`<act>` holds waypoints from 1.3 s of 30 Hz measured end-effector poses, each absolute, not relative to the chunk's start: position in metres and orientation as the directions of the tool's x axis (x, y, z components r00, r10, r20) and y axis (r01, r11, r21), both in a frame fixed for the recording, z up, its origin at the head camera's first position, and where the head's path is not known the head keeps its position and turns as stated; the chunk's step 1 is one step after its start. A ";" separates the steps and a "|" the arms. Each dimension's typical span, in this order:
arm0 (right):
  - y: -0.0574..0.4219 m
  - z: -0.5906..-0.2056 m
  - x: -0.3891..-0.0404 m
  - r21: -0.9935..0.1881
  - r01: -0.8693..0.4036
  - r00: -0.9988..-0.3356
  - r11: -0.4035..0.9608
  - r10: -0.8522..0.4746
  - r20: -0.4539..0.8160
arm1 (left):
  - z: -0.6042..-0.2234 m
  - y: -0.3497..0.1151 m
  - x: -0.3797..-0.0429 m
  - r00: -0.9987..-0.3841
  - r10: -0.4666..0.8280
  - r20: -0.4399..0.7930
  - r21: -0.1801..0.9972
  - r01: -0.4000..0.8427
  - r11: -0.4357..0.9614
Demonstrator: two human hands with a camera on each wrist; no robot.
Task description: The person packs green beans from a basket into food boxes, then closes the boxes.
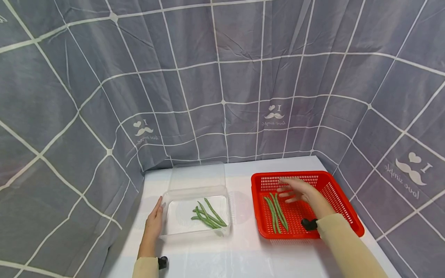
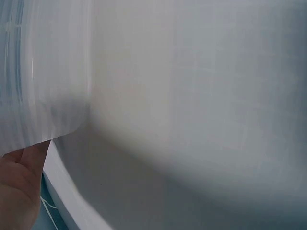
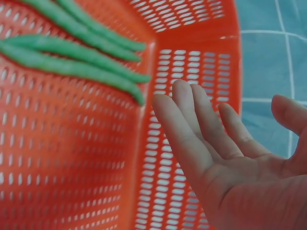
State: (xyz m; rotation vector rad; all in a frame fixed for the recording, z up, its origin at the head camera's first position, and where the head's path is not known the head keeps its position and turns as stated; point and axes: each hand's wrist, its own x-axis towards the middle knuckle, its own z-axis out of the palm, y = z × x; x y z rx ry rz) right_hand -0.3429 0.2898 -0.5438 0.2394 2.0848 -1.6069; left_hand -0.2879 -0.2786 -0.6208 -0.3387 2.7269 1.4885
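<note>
My left hand point(image 1: 154, 221) lies with straight fingers along the left wall of a clear plastic container point(image 1: 168, 234). Several green beans point(image 1: 210, 217) lie in a loose pile toward the right side of that container. In the left wrist view, the hand point(image 2: 24, 175) shows at the lower left, its fingers partly hidden behind the container wall point(image 2: 53, 72). My right hand point(image 1: 298, 190) hovers over a red perforated basket point(image 1: 258, 204), fingers extended and holding nothing. Several green beans point(image 1: 274, 212) lie side by side at the basket's left, close by the fingertips point(image 3: 165, 103).
A clear lid point(image 1: 198, 173) lies flat behind the plastic container. Both vessels stand on a white table point(image 1: 243, 255). Grey checked curtains point(image 1: 222, 85) hang close behind the table and at both sides.
</note>
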 end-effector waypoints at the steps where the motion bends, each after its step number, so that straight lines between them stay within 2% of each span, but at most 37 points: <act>1: 0.292 -0.546 -0.344 -0.854 0.428 -0.859 0.295 -0.159 -0.486 | -0.621 -0.279 -0.288 -0.977 -0.181 -0.117 0.830 -0.196 0.522; 23: 0.315 -0.575 -0.347 -0.778 0.508 -0.795 0.371 -0.146 -0.588 | -0.619 -0.279 -0.288 -0.976 -0.180 -0.123 0.827 -0.201 0.525; 39: 0.297 -0.589 -0.349 -0.736 0.552 -0.766 0.392 -0.111 -0.634 | -0.621 -0.280 -0.289 -0.976 -0.184 -0.115 0.824 -0.197 0.532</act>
